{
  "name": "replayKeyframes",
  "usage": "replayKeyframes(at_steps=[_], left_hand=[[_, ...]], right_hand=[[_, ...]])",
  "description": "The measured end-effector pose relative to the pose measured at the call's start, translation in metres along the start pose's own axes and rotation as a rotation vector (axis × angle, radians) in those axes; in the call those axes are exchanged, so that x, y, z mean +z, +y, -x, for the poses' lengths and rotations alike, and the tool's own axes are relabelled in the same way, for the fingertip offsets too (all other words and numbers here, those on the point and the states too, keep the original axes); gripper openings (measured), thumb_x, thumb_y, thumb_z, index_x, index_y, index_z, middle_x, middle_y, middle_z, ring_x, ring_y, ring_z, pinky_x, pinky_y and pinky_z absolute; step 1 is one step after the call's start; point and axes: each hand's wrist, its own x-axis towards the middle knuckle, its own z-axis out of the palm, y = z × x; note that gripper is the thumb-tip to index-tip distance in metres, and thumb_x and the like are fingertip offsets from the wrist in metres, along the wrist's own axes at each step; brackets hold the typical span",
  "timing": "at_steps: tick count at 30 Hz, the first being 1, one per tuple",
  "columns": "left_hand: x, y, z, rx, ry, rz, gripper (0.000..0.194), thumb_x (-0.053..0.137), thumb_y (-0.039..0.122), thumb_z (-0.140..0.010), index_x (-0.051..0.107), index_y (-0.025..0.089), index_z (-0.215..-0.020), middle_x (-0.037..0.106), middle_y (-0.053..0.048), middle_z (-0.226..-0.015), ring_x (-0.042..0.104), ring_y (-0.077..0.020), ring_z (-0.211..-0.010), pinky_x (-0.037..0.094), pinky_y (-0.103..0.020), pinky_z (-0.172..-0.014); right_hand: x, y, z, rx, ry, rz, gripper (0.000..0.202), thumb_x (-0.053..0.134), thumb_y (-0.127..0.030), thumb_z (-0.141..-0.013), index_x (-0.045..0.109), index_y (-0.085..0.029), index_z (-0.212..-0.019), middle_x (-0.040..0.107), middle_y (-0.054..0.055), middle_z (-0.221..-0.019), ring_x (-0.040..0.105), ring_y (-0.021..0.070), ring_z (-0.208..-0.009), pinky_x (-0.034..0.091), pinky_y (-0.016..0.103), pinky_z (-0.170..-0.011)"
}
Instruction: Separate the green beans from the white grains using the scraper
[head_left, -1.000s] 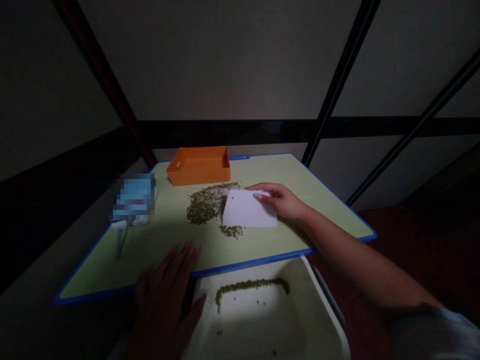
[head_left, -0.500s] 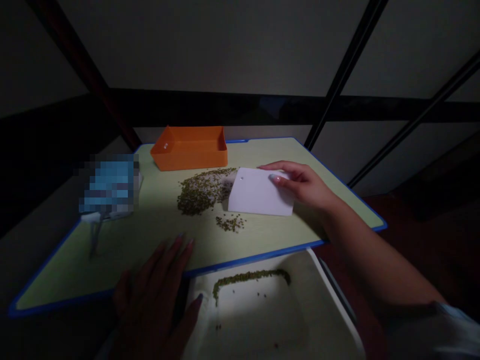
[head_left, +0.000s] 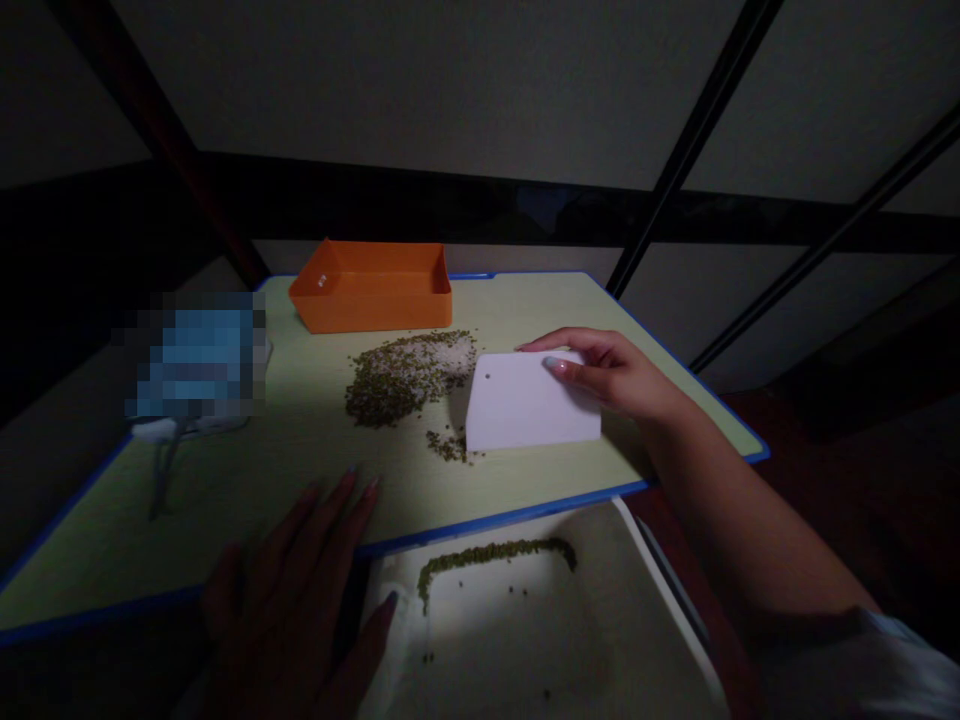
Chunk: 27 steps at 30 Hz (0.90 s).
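My right hand [head_left: 611, 375] grips a white plastic scraper [head_left: 529, 405] by its right end, thumb on the near face. The scraper stands tilted over the table, its lower left corner at a small patch of green beans [head_left: 444, 442]. Left of it spreads a larger pile of green beans mixed with white grains [head_left: 409, 375]. My left hand [head_left: 300, 580] lies with fingers stretched out over the table's near edge, its thumb at the rim of a white bin [head_left: 645, 560]. A line of green beans [head_left: 495, 552] lies along the bin's far inside edge.
An orange tray [head_left: 375, 305] stands at the back of the pale green table [head_left: 300, 440] with blue edging. A blurred-out blue packet [head_left: 206, 360] lies at the left edge. Behind the table rises a panelled wall [head_left: 420, 90].
My right hand has brought the scraper slightly nearer to me, onto the small patch of beans. My left hand stays flat; the view has shifted a little.
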Motion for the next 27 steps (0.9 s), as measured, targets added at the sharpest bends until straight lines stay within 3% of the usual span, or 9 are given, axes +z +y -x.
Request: replayKeyframes(at_steps=[16,21,27], left_hand=[[0.005,-0.006,0.000,0.050,0.006,-0.010,0.066,0.040,0.040,-0.088,0.019,0.030,-0.150,0.041,-0.013,-0.154,0.037,-0.0388,-0.138,0.026,-0.066,-0.105],[0.002,0.001,0.001,-0.027,-0.002,0.061,0.061,0.037,0.035,-0.091,0.020,0.032,-0.150,0.039,-0.010,-0.157,0.031,-0.0338,-0.143,0.017,-0.062,-0.112],[-0.002,0.002,0.009,-0.024,-0.049,-0.043,0.066,0.036,0.041,-0.091,0.013,0.030,-0.152,0.040,-0.006,-0.158,0.029,-0.0256,-0.147,0.015,-0.055,-0.116]], right_hand=[[-0.008,0.002,-0.001,0.005,0.041,-0.060,0.021,0.076,-0.029,-0.076,0.077,-0.018,-0.095,0.072,0.003,-0.080,0.056,0.0081,-0.058,0.039,0.020,-0.047],[-0.005,0.000,0.001,0.033,0.046,-0.019,0.027,0.076,-0.033,-0.075,0.076,-0.017,-0.097,0.070,0.003,-0.075,0.054,0.0083,-0.054,0.038,0.020,-0.045],[0.004,-0.009,0.009,0.209,0.113,-0.014,0.023,0.078,-0.033,-0.069,0.078,-0.022,-0.089,0.072,0.005,-0.074,0.058,0.0119,-0.053,0.040,0.022,-0.045]])
